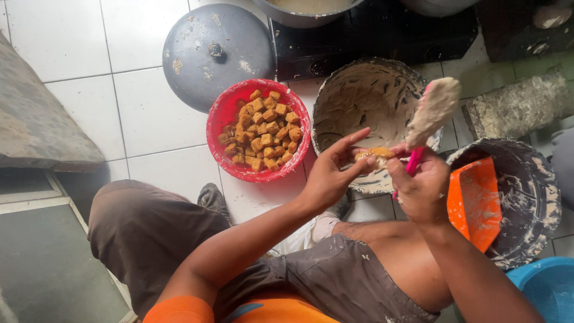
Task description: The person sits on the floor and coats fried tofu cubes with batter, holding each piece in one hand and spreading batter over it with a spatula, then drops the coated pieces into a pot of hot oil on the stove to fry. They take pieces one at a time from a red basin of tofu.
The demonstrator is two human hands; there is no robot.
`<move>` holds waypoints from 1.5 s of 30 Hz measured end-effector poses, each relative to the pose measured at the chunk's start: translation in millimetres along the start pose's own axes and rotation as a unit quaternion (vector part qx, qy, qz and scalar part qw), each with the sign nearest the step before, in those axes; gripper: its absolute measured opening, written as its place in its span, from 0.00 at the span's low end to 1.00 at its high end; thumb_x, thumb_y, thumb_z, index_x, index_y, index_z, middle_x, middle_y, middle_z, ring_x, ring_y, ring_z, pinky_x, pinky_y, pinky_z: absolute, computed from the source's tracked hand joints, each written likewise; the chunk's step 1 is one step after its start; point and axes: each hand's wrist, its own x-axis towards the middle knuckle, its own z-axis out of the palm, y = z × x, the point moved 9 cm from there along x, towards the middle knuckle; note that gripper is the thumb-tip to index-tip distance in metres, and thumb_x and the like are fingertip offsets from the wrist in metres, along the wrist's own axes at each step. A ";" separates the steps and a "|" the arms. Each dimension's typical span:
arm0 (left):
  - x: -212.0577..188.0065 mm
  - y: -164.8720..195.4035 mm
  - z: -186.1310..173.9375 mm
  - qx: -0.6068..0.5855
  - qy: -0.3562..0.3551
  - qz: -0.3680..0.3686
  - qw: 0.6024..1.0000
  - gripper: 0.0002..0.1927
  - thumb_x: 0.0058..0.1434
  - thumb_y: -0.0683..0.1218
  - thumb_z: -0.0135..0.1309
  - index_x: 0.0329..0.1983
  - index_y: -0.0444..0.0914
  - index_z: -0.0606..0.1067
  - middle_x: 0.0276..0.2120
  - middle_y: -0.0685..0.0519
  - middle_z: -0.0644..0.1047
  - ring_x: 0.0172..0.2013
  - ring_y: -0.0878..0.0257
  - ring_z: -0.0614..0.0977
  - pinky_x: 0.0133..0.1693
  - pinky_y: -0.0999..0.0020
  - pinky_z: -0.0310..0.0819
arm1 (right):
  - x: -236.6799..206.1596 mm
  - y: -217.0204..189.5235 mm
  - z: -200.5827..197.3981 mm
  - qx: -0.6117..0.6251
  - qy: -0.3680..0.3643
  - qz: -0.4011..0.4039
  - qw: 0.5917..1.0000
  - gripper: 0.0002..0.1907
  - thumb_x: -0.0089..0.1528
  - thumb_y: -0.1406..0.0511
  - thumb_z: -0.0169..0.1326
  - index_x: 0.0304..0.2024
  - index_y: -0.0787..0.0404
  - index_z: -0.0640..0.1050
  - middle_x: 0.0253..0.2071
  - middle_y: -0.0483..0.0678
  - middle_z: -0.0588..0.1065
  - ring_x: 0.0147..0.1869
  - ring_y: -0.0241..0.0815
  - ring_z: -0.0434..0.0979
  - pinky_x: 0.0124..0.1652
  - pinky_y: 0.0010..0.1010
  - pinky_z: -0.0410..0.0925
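Observation:
My left hand (332,173) pinches a small golden fried cube (373,154) between fingers and thumb, over the near rim of a grey bowl (335,98) smeared with pale batter. My right hand (421,185) grips the pink handle of a spatula (431,113) whose blade is thickly coated with batter and points up and away. The two hands almost touch at the cube. A red bowl (222,113) heaped with several more fried cubes stands on the floor tiles to the left of the grey bowl.
A round grey pot lid (215,51) lies behind the red bowl. A dark stove (371,33) with pots sits at the back. On the right stand a batter-stained bucket (532,197) holding an orange scraper (478,200) and a blue basin (547,287). My bent legs fill the foreground.

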 end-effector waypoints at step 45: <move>-5.5 71.9 -46.4 -0.009 0.049 0.152 0.987 0.28 0.64 0.34 0.60 0.65 0.35 0.64 0.53 0.47 0.77 0.56 0.60 0.81 0.61 0.63 0.77 | -32.5 -82.3 20.3 -0.416 0.020 -0.313 0.854 0.11 0.70 0.65 0.58 0.49 0.68 0.76 0.41 0.57 0.69 0.43 0.58 0.72 0.41 0.42 0.67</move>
